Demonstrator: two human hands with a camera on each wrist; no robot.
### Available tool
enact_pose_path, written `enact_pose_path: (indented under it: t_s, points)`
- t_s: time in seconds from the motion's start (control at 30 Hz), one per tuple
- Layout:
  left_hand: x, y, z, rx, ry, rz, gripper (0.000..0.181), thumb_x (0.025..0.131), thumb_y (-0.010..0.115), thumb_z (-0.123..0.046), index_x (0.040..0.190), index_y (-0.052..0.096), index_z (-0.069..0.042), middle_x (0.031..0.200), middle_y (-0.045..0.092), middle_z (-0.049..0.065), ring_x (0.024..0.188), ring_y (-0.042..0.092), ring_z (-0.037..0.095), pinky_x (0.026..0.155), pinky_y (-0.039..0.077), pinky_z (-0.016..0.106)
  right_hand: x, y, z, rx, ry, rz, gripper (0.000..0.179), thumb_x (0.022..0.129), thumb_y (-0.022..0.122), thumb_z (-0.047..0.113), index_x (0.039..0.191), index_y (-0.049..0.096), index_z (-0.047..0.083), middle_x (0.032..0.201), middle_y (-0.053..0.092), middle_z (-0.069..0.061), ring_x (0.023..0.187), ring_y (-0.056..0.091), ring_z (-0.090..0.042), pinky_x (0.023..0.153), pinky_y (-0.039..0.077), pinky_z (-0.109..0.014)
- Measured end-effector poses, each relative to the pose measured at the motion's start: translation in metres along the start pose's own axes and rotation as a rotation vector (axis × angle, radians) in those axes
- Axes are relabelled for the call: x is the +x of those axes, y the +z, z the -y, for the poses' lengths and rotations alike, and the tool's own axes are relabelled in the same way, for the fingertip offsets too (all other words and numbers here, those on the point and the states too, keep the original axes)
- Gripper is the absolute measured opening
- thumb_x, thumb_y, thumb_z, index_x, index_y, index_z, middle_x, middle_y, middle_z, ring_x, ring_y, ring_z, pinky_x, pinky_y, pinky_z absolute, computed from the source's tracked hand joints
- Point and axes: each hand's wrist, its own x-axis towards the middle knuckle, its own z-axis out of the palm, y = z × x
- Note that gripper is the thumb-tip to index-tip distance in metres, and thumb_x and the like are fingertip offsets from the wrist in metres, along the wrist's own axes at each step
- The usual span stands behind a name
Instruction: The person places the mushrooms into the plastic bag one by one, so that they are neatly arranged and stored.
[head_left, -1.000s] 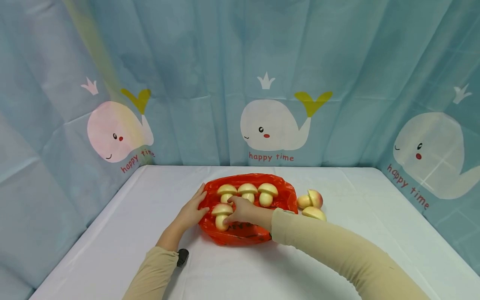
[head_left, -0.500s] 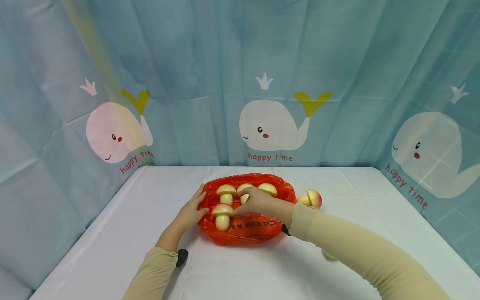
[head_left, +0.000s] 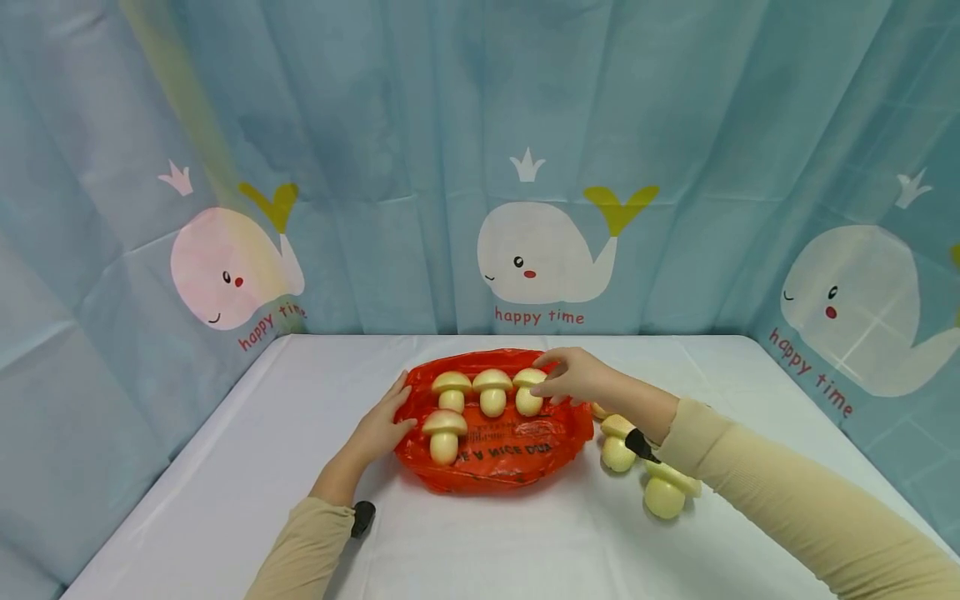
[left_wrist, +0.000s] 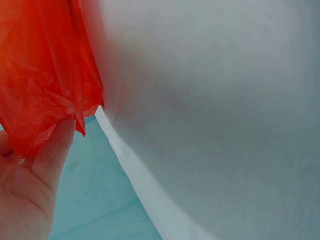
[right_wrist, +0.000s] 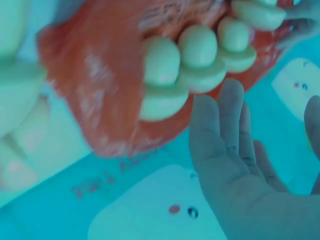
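Observation:
A red plastic bag (head_left: 495, 475) lies spread with its mouth toward me. Inside, three toy mushrooms (head_left: 492, 393) stand in a row, caps up, and another toy mushroom (head_left: 444, 437) is in front at the left. My left hand (head_left: 381, 427) touches the bag's left end, fingers and thumb spread around it; in the left wrist view the thumb (left_wrist: 56, 150) lies straight against the plastic. My right hand (head_left: 577, 375) hovers at the row's right mushroom, overlapping it in the head view. In the right wrist view its fingers are extended, the thumb apart, with nothing between.
Right of the bag on the white table (head_left: 525, 550) are more toy mushrooms, one (head_left: 618, 450) near the bag and one (head_left: 666, 496) farther forward, partly behind my right wrist strap. A blue whale-print curtain (head_left: 405, 250) borders the table's back and sides.
My right hand has left the front-left mushroom and moved right and back across the bag to the row's right end. The mushroom stays in place. My left hand keeps its position.

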Motion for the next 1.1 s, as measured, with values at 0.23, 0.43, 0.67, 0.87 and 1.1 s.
enact_pose_path:
  t_s: [0.23, 0.43, 0.67, 0.87, 1.1]
  points:
    - [0.0, 0.0, 0.0, 0.004, 0.008, -0.003, 0.061, 0.093, 0.057, -0.002, 0.145, 0.029, 0.012, 0.161, 0.011, 0.016, 0.145, 0.014, 0.039, 0.113, 0.02, 0.056, -0.018, -0.03, -0.019, -0.036, -0.038, -0.003, 0.051, 0.089, 0.071, 0.023, 0.131, 0.055, 0.0, 0.107, 0.068, -0.013, 0.087, 0.064, -0.025, 0.073, 0.054, -0.04]
    - [-0.001, 0.0, -0.001, 0.005, 0.004, -0.006, 0.061, 0.094, 0.058, -0.003, 0.146, 0.029, 0.012, 0.161, 0.011, 0.016, 0.145, 0.015, 0.039, 0.113, 0.02, 0.056, -0.03, -0.052, -0.037, -0.03, -0.057, 0.056, 0.058, 0.09, 0.07, 0.026, 0.135, 0.049, -0.002, 0.112, 0.067, -0.014, 0.092, 0.061, -0.028, 0.063, 0.053, -0.041]
    - [-0.002, 0.0, -0.001, -0.001, -0.001, -0.005, 0.06, 0.093, 0.057, -0.001, 0.145, 0.029, 0.012, 0.161, 0.011, 0.016, 0.145, 0.014, 0.039, 0.113, 0.021, 0.056, -0.046, -0.069, -0.055, -0.041, -0.061, 0.155, 0.059, 0.091, 0.068, 0.028, 0.138, 0.047, -0.001, 0.121, 0.063, -0.015, 0.098, 0.061, -0.03, 0.08, 0.048, -0.044]
    - [-0.001, -0.001, 0.001, 0.0, -0.008, -0.001, 0.062, 0.093, 0.057, -0.003, 0.146, 0.029, 0.011, 0.161, 0.01, 0.015, 0.145, 0.014, 0.039, 0.113, 0.021, 0.056, -0.057, -0.079, -0.072, -0.079, -0.024, 0.216, 0.064, 0.091, 0.069, 0.028, 0.143, 0.042, 0.002, 0.132, 0.055, -0.019, 0.112, 0.057, -0.032, 0.081, 0.048, -0.05]
    - [-0.001, 0.0, 0.0, 0.007, 0.001, -0.005, 0.061, 0.093, 0.057, -0.002, 0.146, 0.03, 0.012, 0.161, 0.011, 0.016, 0.145, 0.015, 0.039, 0.113, 0.022, 0.056, -0.071, -0.091, -0.093, -0.053, -0.006, 0.31, 0.082, 0.089, 0.07, 0.028, 0.152, 0.025, 0.002, 0.147, 0.037, -0.027, 0.131, 0.039, -0.047, 0.081, 0.047, -0.057]
